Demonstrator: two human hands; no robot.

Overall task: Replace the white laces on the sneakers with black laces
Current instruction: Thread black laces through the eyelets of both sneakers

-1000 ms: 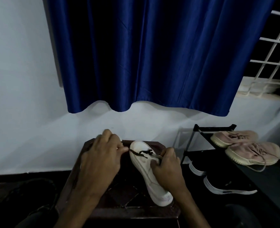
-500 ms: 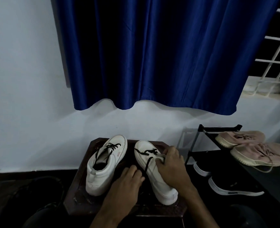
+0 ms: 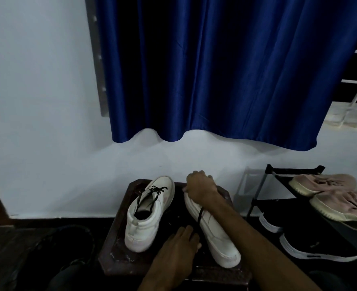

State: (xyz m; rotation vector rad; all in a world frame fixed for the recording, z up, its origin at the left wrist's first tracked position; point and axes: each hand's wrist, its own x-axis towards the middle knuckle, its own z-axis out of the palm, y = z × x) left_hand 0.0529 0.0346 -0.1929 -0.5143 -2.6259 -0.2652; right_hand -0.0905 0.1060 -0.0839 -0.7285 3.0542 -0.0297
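Note:
Two white sneakers stand on a dark wooden stool. The left sneaker has a black lace threaded near its toe. My right hand reaches forward and curls over the toe end of the right sneaker, hiding its front eyelets. A loose black lace runs from under my right wrist down the shoe's inner side to my left hand, which holds it between the fingers near the shoe's heel.
A black shoe rack stands at the right, holding pink sneakers on top and black sneakers below. A blue curtain hangs on the white wall behind the stool. Dark floor lies to the left.
My right hand has slid from the lace area forward onto the right sneaker's toe. My left hand has drawn back toward the heel with the lace.

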